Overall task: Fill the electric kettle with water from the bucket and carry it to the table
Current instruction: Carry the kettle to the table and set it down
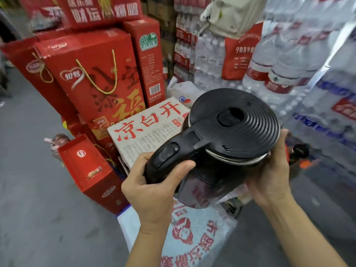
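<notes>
A black electric kettle (231,132) with a ribbed round lid, lid closed, is held in the air at the frame's centre right. My left hand (154,187) is wrapped around its black handle, thumb on top. My right hand (269,174) cups the kettle's body from the right side and below. The kettle's dark lower body shows red lettering. No bucket and no table are in view.
Red gift boxes (96,78) are stacked at the left and back. A white carton with red characters (146,130) lies in front of the kettle. Shrink-wrapped packs of water bottles (289,60) tower at the right. A wrapped pack (192,237) lies below my hands. Grey floor (28,189) stretches left.
</notes>
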### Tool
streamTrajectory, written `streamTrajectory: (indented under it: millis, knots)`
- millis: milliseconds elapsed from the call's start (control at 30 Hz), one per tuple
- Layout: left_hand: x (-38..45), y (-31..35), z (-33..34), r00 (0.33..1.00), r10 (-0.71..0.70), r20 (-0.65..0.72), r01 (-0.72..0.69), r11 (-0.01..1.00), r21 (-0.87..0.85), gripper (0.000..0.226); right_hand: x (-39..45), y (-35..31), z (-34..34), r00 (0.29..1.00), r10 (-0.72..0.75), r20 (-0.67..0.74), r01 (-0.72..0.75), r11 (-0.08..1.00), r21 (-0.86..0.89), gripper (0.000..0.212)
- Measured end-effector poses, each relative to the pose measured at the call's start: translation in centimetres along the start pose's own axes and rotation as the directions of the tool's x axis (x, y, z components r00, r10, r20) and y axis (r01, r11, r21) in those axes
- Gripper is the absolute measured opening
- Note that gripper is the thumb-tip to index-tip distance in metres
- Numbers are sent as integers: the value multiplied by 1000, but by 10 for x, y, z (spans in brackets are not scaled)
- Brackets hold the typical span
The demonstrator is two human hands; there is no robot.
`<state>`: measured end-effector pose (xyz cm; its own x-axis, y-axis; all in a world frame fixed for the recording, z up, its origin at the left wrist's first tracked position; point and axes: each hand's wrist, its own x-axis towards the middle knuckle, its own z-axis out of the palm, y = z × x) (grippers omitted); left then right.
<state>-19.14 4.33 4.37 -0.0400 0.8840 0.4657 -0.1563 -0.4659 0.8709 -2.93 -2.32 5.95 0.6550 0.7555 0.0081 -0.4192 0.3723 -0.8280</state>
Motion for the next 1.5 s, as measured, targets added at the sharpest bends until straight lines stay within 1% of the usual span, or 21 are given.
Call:
streamTrajectory:
  millis: [67,133,267,367,500,567,667,767,800,867,900,933,1033,1067,1133,1167,1233,1267,1333,1400,1500]
  knots:
    - [11,36,19,999,-41,16,41,999,-22,34,-8,-41,10,999,1,-48,-1,1000,6,51]
    - [19,73,39,994,-98,38,100,994,-40,38,-18,-85,15,997,-9,-78,13,999,53,43]
    - [28,142,78,975,-195,103,205,974,-94,45,-38,-165,19,992,-93,-83,95,995,11,42]
    - [31,183,104,956,-250,152,275,945,-177,54,-53,-212,12,981,-159,-113,155,987,-47,48]
    - [26,230,137,923,-314,224,367,893,-260,57,-77,-258,-4,957,-201,-210,194,979,-56,53]
    - [20,249,152,897,-328,296,408,871,-272,58,-94,-274,-16,933,-222,-283,210,975,-74,53]
    - [9,272,172,845,-334,417,460,852,-250,45,-125,-291,-28,886,-271,-376,262,962,-76,51]
    - [-8,295,196,777,-313,546,508,824,-250,38,-161,-309,-37,799,-401,-448,318,914,-251,45]
    - [-16,304,203,747,-308,589,527,815,-242,37,-175,-315,-40,760,-444,-476,326,892,-312,51]
    - [-34,321,218,694,-282,663,546,806,-228,34,-203,-320,-50,662,-521,-538,314,845,-433,86]
    - [-45,330,224,663,-266,700,561,796,-228,33,-219,-323,-52,626,-538,-565,300,834,-463,94]
    - [-57,337,230,627,-245,739,577,784,-229,32,-234,-323,-58,587,-557,-587,301,823,-481,96]
    - [-100,361,246,511,-179,841,625,749,-220,41,-281,-332,-75,465,-585,-665,305,810,-500,95]
    - [-116,370,251,470,-170,866,647,733,-207,46,-298,-336,-81,421,-606,-675,299,795,-527,89]
    - [-152,389,256,390,-161,907,687,707,-169,50,-337,-343,-93,349,-641,-684,271,768,-581,70]
    - [-171,399,257,352,-143,925,696,701,-157,49,-358,-345,-100,314,-648,-694,261,761,-593,68]
    - [-214,423,255,283,-93,955,702,698,-140,43,-401,-352,-113,246,-659,-710,237,752,-616,81]
    - [-236,434,254,255,-69,964,701,700,-136,39,-423,-355,-119,201,-665,-719,232,746,-624,84]
    - [-282,458,249,197,-33,980,705,700,-118,34,-467,-362,-131,113,-690,-715,239,717,-655,79]
    - [-329,479,244,121,-7,993,736,671,-85,31,-511,-370,-143,61,-707,-704,216,698,-682,77]
    - [-394,511,233,18,24,1000,773,634,-29,31,-573,-380,-162,-31,-716,-697,165,684,-710,84]
